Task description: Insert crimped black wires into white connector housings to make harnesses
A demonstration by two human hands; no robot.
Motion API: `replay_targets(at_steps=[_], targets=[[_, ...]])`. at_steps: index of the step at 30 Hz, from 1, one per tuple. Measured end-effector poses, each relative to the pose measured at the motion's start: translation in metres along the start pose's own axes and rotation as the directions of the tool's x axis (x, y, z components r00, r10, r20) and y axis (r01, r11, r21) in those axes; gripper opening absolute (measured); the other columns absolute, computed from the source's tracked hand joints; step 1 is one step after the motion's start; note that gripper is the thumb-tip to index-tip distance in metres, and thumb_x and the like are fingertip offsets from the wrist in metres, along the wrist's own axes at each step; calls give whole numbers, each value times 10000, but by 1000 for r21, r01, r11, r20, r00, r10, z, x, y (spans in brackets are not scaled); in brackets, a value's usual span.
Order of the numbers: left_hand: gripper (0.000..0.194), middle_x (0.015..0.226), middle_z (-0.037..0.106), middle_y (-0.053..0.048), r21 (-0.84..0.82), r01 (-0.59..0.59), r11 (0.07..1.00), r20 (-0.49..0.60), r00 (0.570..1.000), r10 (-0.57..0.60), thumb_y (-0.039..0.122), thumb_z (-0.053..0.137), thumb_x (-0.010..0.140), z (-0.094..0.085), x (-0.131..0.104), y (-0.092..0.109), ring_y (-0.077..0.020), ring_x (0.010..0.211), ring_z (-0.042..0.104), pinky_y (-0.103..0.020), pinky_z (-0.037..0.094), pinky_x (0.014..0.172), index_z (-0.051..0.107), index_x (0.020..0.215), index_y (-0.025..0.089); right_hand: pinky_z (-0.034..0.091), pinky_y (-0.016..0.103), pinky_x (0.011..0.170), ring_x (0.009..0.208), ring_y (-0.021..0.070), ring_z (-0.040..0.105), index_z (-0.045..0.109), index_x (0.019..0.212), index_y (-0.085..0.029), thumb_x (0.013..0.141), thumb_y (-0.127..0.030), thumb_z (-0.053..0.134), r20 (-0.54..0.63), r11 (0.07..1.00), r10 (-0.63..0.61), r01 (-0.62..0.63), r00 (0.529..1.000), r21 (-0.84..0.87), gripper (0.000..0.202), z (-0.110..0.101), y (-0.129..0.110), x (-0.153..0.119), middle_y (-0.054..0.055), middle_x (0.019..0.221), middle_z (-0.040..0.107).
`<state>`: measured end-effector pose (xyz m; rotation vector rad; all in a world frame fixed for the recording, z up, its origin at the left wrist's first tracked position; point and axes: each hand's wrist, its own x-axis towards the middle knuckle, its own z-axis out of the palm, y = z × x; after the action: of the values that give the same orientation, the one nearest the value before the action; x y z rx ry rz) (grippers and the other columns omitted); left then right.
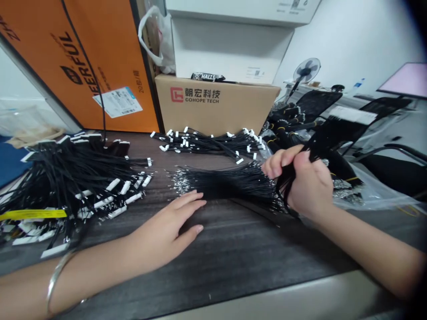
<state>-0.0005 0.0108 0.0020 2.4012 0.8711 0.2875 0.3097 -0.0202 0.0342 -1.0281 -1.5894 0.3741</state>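
My left hand (176, 222) has its fingers apart and holds nothing; its fingertips are at the near left edge of a bundle of thin black wires (223, 182) with bare metal ends, lying on the table (213, 258). My right hand (307, 182) is closed around a black wire harness (327, 135), raised at the right end of the bundle. A wide white connector (353, 114) tops the harness, and its loose wires hang below my fingers.
Black cables with white connectors (56, 178) are heaped at the left. Smaller connector cables (213, 144) lie before a brown carton (213, 104). An orange box (110, 66) stands back left. Bundled wires in plastic (347, 191) and a chair (393, 169) are at the right.
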Motion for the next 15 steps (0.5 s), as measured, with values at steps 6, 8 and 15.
replay_targets(at_steps=[6, 8, 15], targets=[[1038, 1895, 113, -268, 273, -176, 946, 95, 983, 155, 515, 840, 949, 7, 110, 18, -458, 1754, 12, -659, 86, 1407, 334, 1740, 70, 576, 459, 784, 687, 237, 516, 441, 819, -337, 1135, -600, 379, -198, 987, 162, -154, 967, 54, 416, -14, -27, 7, -1, 700, 408], [765, 1859, 318, -171, 327, -190, 926, 131, 979, 155, 485, 806, 997, 12, 141, 16, -477, 1690, 288, -765, 249, 1336, 514, 1656, 231, 582, 457, 774, 681, 240, 524, 447, 835, -332, 1131, -601, 391, -220, 987, 158, -150, 963, 51, 404, -20, -24, 7, 0, 697, 409], [499, 1603, 623, -147, 416, -240, 877, 156, 969, 192, 411, 758, 1051, 22, 158, 6, -382, 1389, 654, -649, 559, 1141, 647, 1499, 223, 544, 307, 686, 609, 120, 490, 462, 805, -246, 1113, -530, 609, -324, 998, -48, 61, 945, 30, 444, -108, 4, 14, -71, 673, 393]])
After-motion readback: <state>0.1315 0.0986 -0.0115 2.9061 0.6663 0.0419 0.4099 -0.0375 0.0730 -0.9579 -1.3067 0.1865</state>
